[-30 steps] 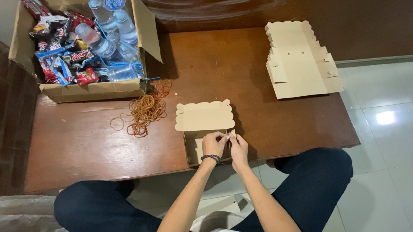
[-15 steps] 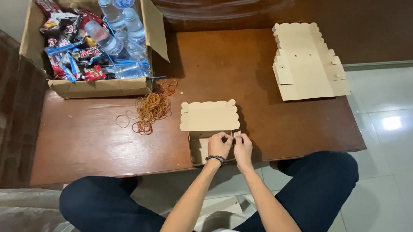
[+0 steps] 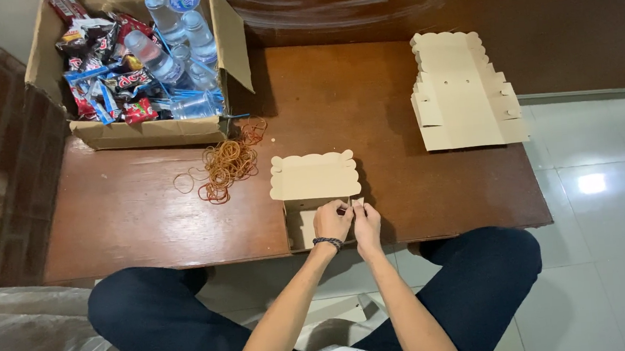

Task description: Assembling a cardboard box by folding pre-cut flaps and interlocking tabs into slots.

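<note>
At the near edge of the wooden table (image 3: 132,217), right in front of your knees, sits the small cardboard box (image 3: 315,190) you are working on. Its scalloped lid stands open toward twelve o'clock, and the tray part reaches the table edge at six o'clock. Your left hand (image 3: 332,222) and right hand (image 3: 366,223) meet over the tray's right corner, touching each other. The fingers of both hands are curled in tight, and their tips pinch a small cardboard flap of the box between them; how firmly they grip is too small to tell. A dark band circles your left wrist.

At about ten o'clock from the box, a loose pile of rubber bands (image 3: 225,165) lies on the table, near it but apart. Beyond the pile, at eleven o'clock, a large open carton (image 3: 104,135) holds clear water bottles (image 3: 170,31) and bright snack packets (image 3: 100,73), the bottles on its right side and the packets on its left. At two o'clock, well apart from your hands, a stack of flat unfolded box blanks (image 3: 461,92) rests by the table's far right corner. Your legs, in dark trousers, spread to either side below the table edge.
</note>
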